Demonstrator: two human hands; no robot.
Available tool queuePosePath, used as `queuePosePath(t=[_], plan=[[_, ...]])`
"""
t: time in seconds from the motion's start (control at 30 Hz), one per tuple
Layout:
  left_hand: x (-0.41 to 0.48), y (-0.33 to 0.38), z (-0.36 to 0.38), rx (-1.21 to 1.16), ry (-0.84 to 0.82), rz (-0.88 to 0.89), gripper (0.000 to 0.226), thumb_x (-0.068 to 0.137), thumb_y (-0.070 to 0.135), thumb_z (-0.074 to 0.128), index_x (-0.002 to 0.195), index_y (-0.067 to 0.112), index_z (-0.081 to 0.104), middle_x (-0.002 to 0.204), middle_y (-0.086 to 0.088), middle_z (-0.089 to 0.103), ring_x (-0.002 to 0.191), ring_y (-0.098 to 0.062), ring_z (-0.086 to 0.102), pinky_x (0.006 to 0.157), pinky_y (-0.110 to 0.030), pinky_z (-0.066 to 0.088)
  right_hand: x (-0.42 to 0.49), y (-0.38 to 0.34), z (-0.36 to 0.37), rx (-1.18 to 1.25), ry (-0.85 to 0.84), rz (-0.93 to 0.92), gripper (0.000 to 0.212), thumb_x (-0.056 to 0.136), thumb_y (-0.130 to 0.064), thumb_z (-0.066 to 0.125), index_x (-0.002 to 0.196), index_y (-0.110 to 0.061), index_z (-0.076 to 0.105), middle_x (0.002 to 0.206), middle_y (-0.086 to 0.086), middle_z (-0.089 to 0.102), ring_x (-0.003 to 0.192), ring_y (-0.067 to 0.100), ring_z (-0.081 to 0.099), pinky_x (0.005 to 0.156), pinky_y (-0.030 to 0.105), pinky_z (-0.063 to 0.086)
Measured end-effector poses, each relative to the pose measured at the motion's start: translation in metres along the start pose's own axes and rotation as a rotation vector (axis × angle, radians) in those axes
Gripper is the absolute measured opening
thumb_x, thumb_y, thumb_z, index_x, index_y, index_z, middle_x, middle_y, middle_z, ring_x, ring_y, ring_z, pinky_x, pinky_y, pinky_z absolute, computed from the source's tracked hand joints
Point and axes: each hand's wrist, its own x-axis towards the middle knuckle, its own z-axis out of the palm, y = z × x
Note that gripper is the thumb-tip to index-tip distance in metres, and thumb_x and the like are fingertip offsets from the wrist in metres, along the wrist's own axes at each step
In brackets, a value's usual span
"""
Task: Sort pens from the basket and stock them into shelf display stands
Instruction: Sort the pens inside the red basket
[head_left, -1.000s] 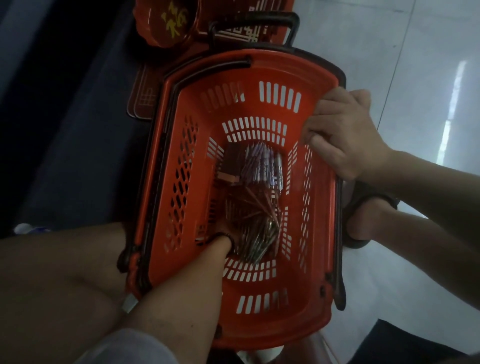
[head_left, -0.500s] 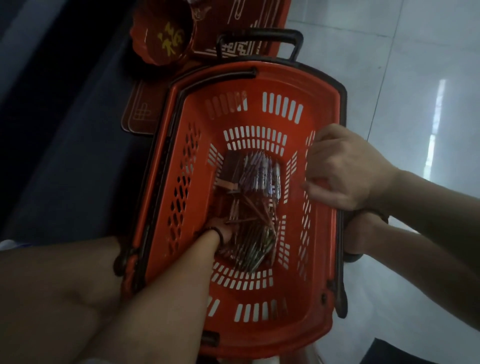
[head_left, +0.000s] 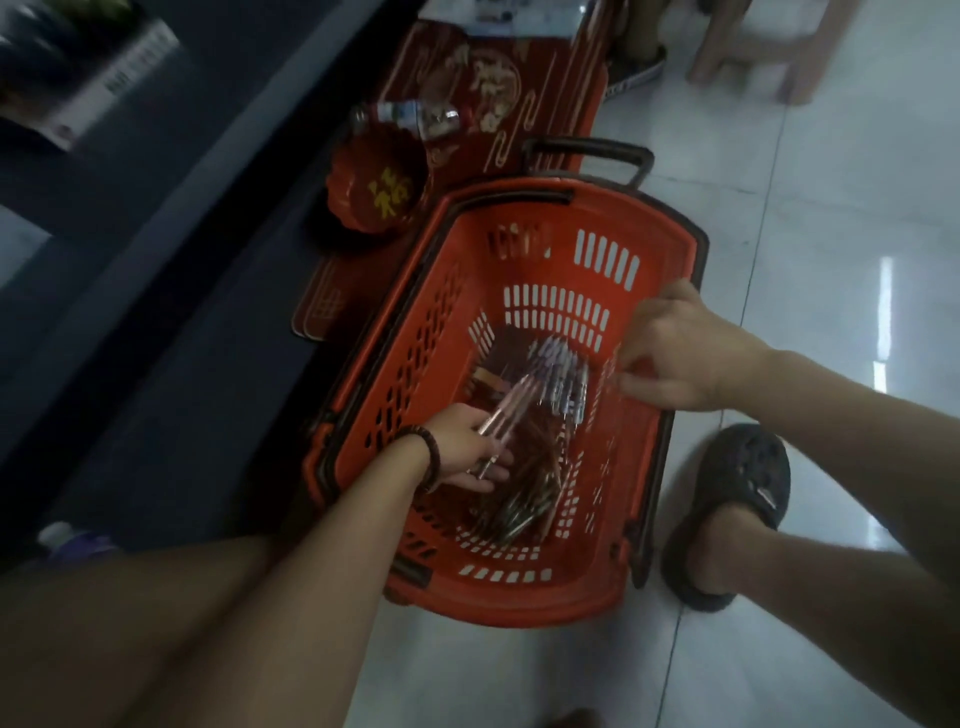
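An orange shopping basket (head_left: 660, 566) stands on the tiled floor between my legs. Loose pens (head_left: 524, 499) lie heaped on its bottom, with a bundle of pale-capped pens (head_left: 563, 376) toward the far end. My left hand (head_left: 462, 449), a bead bracelet on its wrist, is raised inside the basket and grips a few pinkish pens (head_left: 506, 408) that point up and away. My right hand (head_left: 675, 358) hovers over the basket's right side with its fingers curled; I see nothing in it. No display stand is in view.
Red trays and a red bowl (head_left: 379, 187) lie beyond the basket, with a plastic bottle (head_left: 405, 117) on them. A dark shelf base (head_left: 156, 260) runs along the left. My foot in a dark clog (head_left: 737, 499) stands right of the basket. Stool legs (head_left: 753, 57) are at the far right.
My left hand has come up off the pile with a few pens in its grip. My right hand has let go of the basket rim. The view has pulled back.
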Motion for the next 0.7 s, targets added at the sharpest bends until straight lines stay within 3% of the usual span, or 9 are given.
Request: queuePosePath(t=[0.13, 0.27, 0.37, 0.43, 0.5, 0.6, 0.7], plan=[[-0.043, -0.001, -0.005, -0.088, 0.037, 0.11, 0.018, 0.101, 0.006, 0.054, 0.117, 0.01, 0.062, 0.101, -0.012, 0.071, 0.088, -0.023, 0.072, 0.084, -0.044, 0.06, -0.005, -0.02, -0.002, -0.064, -0.035, 0.015, 0.051, 0.085, -0.063, 0.04, 0.071, -0.03, 0.076, 0.068, -0.013, 0.064, 0.085, 0.018, 0.059, 0.089, 0.048, 0.036], [-0.087, -0.017, -0.003, -0.174, 0.152, 0.192, 0.02, 0.102, 0.005, 0.05, 0.119, 0.009, 0.06, 0.103, -0.012, 0.07, 0.088, -0.023, 0.071, 0.089, -0.046, 0.057, -0.004, -0.051, -0.021, -0.145, -0.259, 0.059, 0.055, 0.088, -0.067, 0.03, 0.087, -0.033, 0.072, 0.088, -0.016, 0.063, 0.107, 0.016, 0.047, 0.093, 0.046, 0.028], [-0.121, -0.01, -0.007, -0.402, 0.202, 0.331, 0.016, 0.102, 0.006, 0.053, 0.115, 0.01, 0.062, 0.103, -0.013, 0.072, 0.09, -0.025, 0.074, 0.088, -0.045, 0.06, 0.015, -0.084, -0.045, -0.125, -0.312, 0.066, 0.032, 0.095, -0.055, 0.044, 0.086, -0.032, 0.064, 0.091, -0.011, 0.063, 0.111, 0.021, 0.053, 0.098, 0.048, 0.028], [-0.147, 0.002, -0.012, -0.496, 0.226, 0.433, 0.016, 0.102, 0.006, 0.054, 0.116, 0.008, 0.062, 0.099, -0.012, 0.073, 0.089, -0.025, 0.074, 0.087, -0.045, 0.06, 0.03, -0.107, -0.067, 0.124, -0.233, 0.135, 0.03, 0.098, -0.052, 0.051, 0.087, -0.029, 0.067, 0.094, -0.009, 0.072, 0.103, 0.018, 0.065, 0.099, 0.042, 0.042], [-0.176, 0.013, -0.018, -0.577, 0.221, 0.522, 0.02, 0.101, 0.005, 0.055, 0.12, 0.007, 0.062, 0.097, -0.012, 0.074, 0.087, -0.023, 0.074, 0.078, -0.042, 0.061, 0.046, -0.13, -0.092, 0.485, -0.105, 0.217, 0.031, 0.094, -0.053, 0.062, 0.089, -0.026, 0.076, 0.089, -0.007, 0.076, 0.09, 0.015, 0.07, 0.086, 0.036, 0.054], [-0.222, 0.022, -0.028, -0.652, 0.25, 0.634, 0.022, 0.098, 0.004, 0.059, 0.119, 0.007, 0.064, 0.101, -0.018, 0.073, 0.085, -0.025, 0.073, 0.071, -0.039, 0.061, 0.065, -0.178, -0.136, 0.872, 0.028, 0.223, 0.038, 0.076, -0.062, 0.074, 0.085, -0.026, 0.078, 0.08, -0.005, 0.077, 0.078, 0.013, 0.072, 0.077, 0.036, 0.057], [-0.265, 0.023, -0.037, -0.696, 0.313, 0.738, 0.022, 0.095, 0.004, 0.064, 0.116, 0.008, 0.066, 0.1, -0.018, 0.072, 0.083, -0.025, 0.072, 0.077, -0.043, 0.06, 0.072, -0.222, -0.167, 1.041, 0.171, 0.202, 0.021, 0.08, -0.044, 0.082, 0.078, -0.024, 0.078, 0.068, -0.009, 0.072, 0.062, 0.003, 0.063, 0.066, 0.029, 0.05]])
